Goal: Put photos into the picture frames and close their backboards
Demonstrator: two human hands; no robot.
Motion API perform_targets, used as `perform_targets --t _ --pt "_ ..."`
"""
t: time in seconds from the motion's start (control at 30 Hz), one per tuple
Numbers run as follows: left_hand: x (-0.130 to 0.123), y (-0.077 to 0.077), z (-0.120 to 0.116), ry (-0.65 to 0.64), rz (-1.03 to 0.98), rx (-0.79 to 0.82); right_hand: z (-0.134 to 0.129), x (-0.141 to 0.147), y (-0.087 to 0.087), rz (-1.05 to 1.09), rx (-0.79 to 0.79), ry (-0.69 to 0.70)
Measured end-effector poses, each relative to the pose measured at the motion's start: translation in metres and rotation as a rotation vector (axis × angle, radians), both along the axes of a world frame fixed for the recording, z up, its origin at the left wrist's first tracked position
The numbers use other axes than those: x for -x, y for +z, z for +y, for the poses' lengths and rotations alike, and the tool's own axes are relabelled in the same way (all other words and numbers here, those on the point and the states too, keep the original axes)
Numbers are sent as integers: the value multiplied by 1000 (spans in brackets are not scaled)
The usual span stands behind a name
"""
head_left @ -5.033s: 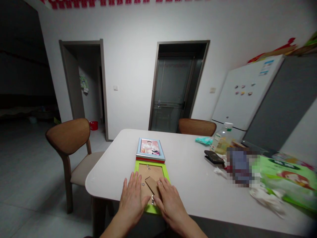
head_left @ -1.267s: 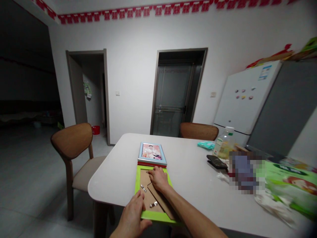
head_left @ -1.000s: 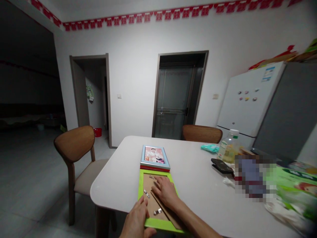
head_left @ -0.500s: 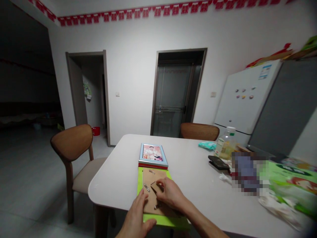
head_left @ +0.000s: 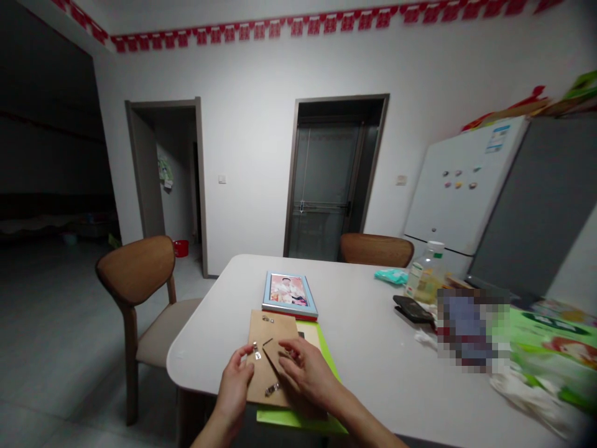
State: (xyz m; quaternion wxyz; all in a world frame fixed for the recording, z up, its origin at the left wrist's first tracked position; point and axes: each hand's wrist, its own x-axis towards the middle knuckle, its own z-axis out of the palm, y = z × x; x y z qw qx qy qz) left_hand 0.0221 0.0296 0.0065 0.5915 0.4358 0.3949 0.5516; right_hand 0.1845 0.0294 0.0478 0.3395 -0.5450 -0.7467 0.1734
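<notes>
Leftward off the frame (head_left: 293, 419) slid the backing (head_left: 263, 376), edge in the curled left hand (head_left: 236, 379); right hand (head_left: 308, 373) half-open over it, grip unclear; best kept level.

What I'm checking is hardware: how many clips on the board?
3: far-edge clip, left-edge clip by the left hand, near-edge clip; right hand may hide others.

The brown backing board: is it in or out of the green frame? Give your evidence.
Out: the brown backing board reaches past the left edge of the green frame, whose inside partly shows on the right.
</notes>
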Motion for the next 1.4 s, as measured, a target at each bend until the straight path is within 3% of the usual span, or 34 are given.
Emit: perform_targets --t 0.17,0.3,0.5,0.67,0.83,0.93,1.07,1.17,1.27,1.33,1.4 --pt "10 -3 5 107 -101 61 10 -35 -24 -168 -67 -161" --pt "43 3 13 205 -52 95 8 -48 -38 -356 -33 -166" --pt "96 -4 30 337 334 86 3 -47 -37 -355 3 -48" --pt "113 -10 43 334 548 54 4 -49 -41 -325 -11 -52" --pt "119 -14 44 400 825 -60 7 -56 -47 -273 -50 -276" --pt "120 -13 40 431 960 -117 12 -63 -47 -286 39 -362" --pt "103 -6 33 450 1064 -225 21 -72 -44 -266 146 -382" --pt "65 1 16 373 1068 -390 23 -75 -41 -135 189 -425" --pt "12 7 -9 168 1020 -546 18 -74 -34 261 337 -431" --pt "-20 10 -25 -5 971 -595 9 -69 -27 607 463 -371" --pt "-44 14 -36 -88 960 -611 -1 -62 -17 881 523 -304"
